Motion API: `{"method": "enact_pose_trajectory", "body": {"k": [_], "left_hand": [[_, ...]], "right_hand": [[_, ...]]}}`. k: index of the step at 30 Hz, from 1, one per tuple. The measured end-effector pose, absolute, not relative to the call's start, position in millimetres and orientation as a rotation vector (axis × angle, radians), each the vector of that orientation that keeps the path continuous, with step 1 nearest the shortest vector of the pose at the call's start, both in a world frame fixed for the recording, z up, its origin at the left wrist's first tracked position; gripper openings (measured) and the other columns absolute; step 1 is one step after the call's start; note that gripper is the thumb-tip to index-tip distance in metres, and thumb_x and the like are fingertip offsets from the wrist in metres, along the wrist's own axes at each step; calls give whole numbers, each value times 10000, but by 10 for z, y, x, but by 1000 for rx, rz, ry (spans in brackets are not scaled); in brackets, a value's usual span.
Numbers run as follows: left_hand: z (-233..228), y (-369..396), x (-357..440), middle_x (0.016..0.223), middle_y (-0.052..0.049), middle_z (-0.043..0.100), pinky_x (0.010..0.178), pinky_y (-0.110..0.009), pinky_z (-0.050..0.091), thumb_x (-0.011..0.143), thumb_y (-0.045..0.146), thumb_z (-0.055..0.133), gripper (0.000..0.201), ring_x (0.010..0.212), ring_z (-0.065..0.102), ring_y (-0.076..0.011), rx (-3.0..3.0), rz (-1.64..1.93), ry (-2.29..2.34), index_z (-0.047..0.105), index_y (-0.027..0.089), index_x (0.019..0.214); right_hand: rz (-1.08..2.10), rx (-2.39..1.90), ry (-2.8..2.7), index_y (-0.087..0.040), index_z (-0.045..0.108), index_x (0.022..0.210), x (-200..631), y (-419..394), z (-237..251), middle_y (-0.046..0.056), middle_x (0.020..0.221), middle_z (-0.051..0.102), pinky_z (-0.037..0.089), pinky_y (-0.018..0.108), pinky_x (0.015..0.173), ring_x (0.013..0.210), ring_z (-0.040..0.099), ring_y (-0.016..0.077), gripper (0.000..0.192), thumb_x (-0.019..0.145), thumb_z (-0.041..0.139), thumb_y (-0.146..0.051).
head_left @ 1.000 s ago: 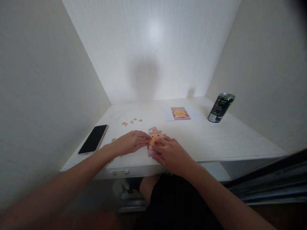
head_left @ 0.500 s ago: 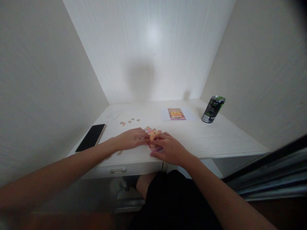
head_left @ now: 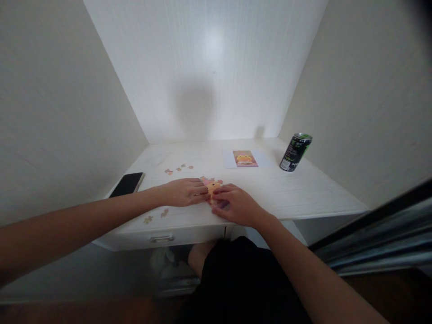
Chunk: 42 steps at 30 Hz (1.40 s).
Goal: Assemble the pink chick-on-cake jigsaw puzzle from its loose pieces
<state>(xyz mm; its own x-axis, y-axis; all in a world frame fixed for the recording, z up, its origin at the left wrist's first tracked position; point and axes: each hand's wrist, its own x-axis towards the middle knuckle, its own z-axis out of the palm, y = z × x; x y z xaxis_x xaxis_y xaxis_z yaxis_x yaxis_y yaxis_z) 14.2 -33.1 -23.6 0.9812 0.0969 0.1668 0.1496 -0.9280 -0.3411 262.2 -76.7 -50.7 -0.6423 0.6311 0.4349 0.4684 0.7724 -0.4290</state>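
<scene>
A partly joined jigsaw puzzle (head_left: 213, 185) with a yellow figure lies on the white desk, its lower part covered by my fingers. From the left, my left hand (head_left: 189, 192) rests palm down with its fingers together, their tips closed against the puzzle's left side. My right hand (head_left: 234, 203) grips at the lower right of the puzzle, thumb and fingers bent inward. Whether a single loose piece sits between those fingertips is hidden. Several loose puzzle pieces (head_left: 179, 169) lie beyond my left hand, and more pieces (head_left: 148, 219) lie near the front edge.
A picture card (head_left: 245, 158) of the yellow figure lies on white paper at the back. To its right stands a black and green drink can (head_left: 295, 152). A phone (head_left: 128, 183) lies at the left. Walls enclose the desk (head_left: 280, 193); a drawer handle (head_left: 161, 239) is below its front.
The view has shifted slightly. My left forearm has moved up, uncovering more of the loose pieces near the front edge and covering part of the phone. Both hands stay at the puzzle.
</scene>
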Motion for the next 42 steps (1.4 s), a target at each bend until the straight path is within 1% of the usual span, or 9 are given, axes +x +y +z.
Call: {"method": "enact_pose_trajectory", "body": {"k": [3, 8, 12, 15, 24, 34, 37, 40, 42], "left_hand": [[-197, -332, 153, 1224, -123, 676, 959, -349, 514, 1000, 217, 485, 225, 1087, 636, -196, -2747, -227, -128, 653, 140, 1128], [-154, -323, 161, 1054, -101, 712, 845, -306, 534, 990, 224, 512, 189, 934, 658, -169, -2742, -235, -91, 665, 141, 1064], [-166, -315, 157, 932, -86, 708, 817, -300, 533, 988, 219, 512, 182, 874, 648, -164, -2755, -227, -94, 674, 140, 1011], [-179, -307, 159, 902, -83, 705, 820, -299, 540, 988, 219, 511, 187, 870, 653, -166, -2763, -234, -89, 673, 133, 1024], [-190, -291, 213, 991, -74, 717, 873, -319, 548, 968, 229, 561, 159, 925, 659, -173, -2726, -345, -59, 661, 139, 1052], [-256, -357, 208, 933, -73, 712, 762, -297, 554, 941, 217, 573, 130, 837, 658, -164, -2705, -349, -175, 681, 167, 993], [-300, -416, 200, 913, -72, 717, 771, -303, 572, 933, 214, 571, 144, 847, 671, -170, -2706, -401, -279, 679, 163, 1013], [-345, -463, 200, 922, -76, 727, 806, -314, 588, 924, 214, 571, 142, 892, 686, -181, -2709, -468, -387, 683, 160, 992], [-368, -480, 203, 933, -77, 731, 830, -315, 591, 922, 221, 571, 145, 915, 690, -180, -2725, -509, -433, 691, 162, 977]], "right_hand": [[357, -835, -2406, -194, 778, 1054, 2627, -775, -498, 92, 1174, 734, 469, 372, 1046, 1118, 651, 235, 240, 859, 694, -305], [341, -803, -2440, -229, 779, 1067, 2648, -810, -458, 55, 1161, 740, 464, 345, 1046, 1104, 658, 206, 221, 900, 638, -258], [354, -794, -2441, -238, 777, 1088, 2654, -806, -469, 51, 1183, 736, 453, 345, 1058, 1120, 653, 203, 233, 899, 640, -242], [376, -799, -2427, -243, 778, 1086, 2664, -785, -503, 49, 1199, 734, 451, 340, 1064, 1129, 651, 198, 234, 891, 650, -236], [411, -768, -2370, -230, 780, 1086, 2701, -726, -564, 62, 1205, 737, 449, 335, 1077, 1156, 649, 190, 247, 858, 685, -231], [441, -836, -2384, -232, 788, 1016, 2702, -737, -522, 57, 1195, 739, 457, 315, 1047, 1157, 648, 193, 184, 874, 684, -287], [338, -987, -2407, -221, 775, 958, 2624, -785, -466, 50, 1093, 760, 466, 308, 989, 1070, 665, 192, 161, 907, 643, -298], [175, -1200, -2398, -192, 744, 899, 2482, -861, -418, 68, 966, 760, 449, 351, 949, 970, 667, 215, 145, 906, 628, -279], [113, -1271, -2367, -166, 731, 923, 2385, -914, -404, 106, 980, 751, 421, 398, 966, 994, 655, 243, 179, 932, 583, -266]]}}
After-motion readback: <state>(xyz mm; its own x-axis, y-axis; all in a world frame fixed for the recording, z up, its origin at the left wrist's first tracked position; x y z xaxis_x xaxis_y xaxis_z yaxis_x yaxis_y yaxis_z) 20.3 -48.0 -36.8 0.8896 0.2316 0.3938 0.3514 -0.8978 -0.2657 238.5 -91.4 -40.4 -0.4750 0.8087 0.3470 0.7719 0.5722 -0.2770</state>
